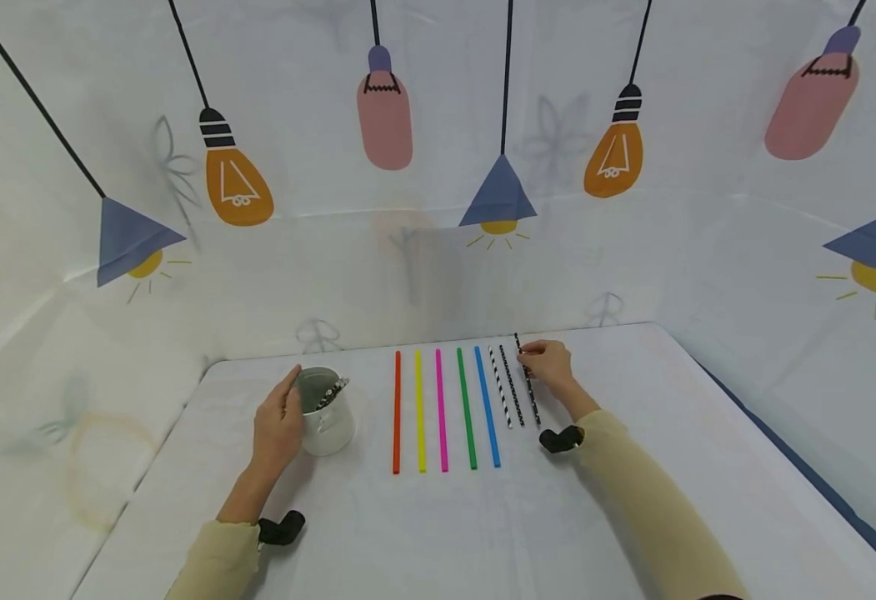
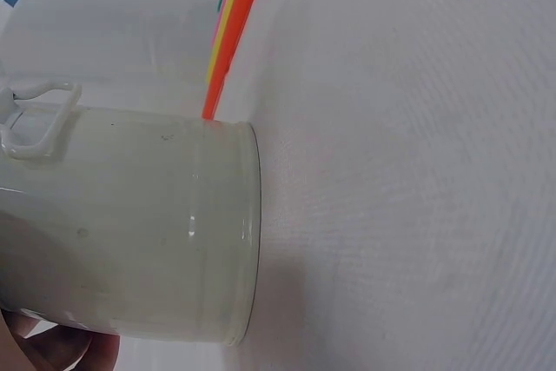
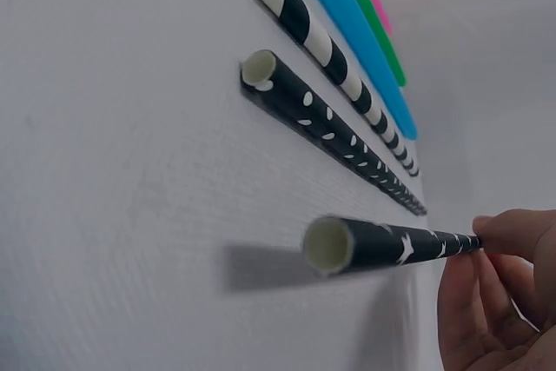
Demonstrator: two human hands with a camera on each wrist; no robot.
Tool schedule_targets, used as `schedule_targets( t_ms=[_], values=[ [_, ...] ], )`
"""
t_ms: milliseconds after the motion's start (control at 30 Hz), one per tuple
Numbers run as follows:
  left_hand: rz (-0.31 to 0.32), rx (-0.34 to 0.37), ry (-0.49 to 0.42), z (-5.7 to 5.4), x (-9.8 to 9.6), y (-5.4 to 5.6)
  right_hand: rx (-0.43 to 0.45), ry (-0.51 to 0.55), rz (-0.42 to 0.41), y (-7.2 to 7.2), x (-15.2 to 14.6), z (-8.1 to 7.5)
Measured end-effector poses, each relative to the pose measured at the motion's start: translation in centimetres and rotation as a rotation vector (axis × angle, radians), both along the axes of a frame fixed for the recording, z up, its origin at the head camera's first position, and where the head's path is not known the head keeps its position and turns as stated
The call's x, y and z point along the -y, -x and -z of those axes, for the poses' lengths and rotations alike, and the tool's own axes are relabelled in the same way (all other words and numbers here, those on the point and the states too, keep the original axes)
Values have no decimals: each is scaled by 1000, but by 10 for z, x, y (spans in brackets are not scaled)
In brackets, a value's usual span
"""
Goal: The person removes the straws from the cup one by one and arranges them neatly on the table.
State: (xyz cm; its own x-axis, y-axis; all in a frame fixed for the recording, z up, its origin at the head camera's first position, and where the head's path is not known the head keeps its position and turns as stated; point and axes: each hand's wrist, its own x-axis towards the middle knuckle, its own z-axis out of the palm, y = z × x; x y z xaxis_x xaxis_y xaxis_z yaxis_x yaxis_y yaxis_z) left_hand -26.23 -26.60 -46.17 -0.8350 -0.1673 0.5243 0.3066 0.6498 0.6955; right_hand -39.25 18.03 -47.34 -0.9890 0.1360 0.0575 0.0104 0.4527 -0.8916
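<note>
Backdrop (image 1: 295,275): white, printed with hanging lamps, standing behind and beside the desk (image 1: 422,533), which has a pale covering.

Left hand (image 1: 276,429): fingers curled about the left side of a pale cup (image 1: 329,429), which stands upright on the desk at the left of the row. Black-and-white patterned pieces (image 1: 331,395) lean at its rim; their number cannot be told. Risk: a pull at the rim could tip the cup and spill them.

Right hand (image 1: 548,364): fingers narrow, pinching a star-patterned straw (image 3: 391,246) close to its far end. The straw's near end appears raised, its shadow falling apart from it. Risk: gripped so far from the middle, the straw may swing or slip.

Plain straws, side by side: red (image 1: 397,412), yellow (image 1: 420,411), pink (image 1: 441,410), green (image 1: 467,408) and blue (image 1: 487,407).

Shorter patterned straws: striped (image 3: 333,62) beside the blue, then spotted (image 3: 337,138), nearest the held one. Risk: these appear round and light; a brush from the fingers or the held straw could set them rolling.
</note>
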Motion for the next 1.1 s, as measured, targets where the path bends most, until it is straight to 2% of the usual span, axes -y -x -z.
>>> schedule_targets(
  t_ms=[233, 500, 1100],
  values=[
    [-20, 4, -5, 0, -1, 0, 8, -29, -13, 5, 1, 6],
    [-16, -5, -7, 0, -2, 0, 30, -59, 16, 2, 2, 8],
    [-16, -19, -14, 0, -3, 0, 44, -157, 11, 4, 4, 10]
  ],
)
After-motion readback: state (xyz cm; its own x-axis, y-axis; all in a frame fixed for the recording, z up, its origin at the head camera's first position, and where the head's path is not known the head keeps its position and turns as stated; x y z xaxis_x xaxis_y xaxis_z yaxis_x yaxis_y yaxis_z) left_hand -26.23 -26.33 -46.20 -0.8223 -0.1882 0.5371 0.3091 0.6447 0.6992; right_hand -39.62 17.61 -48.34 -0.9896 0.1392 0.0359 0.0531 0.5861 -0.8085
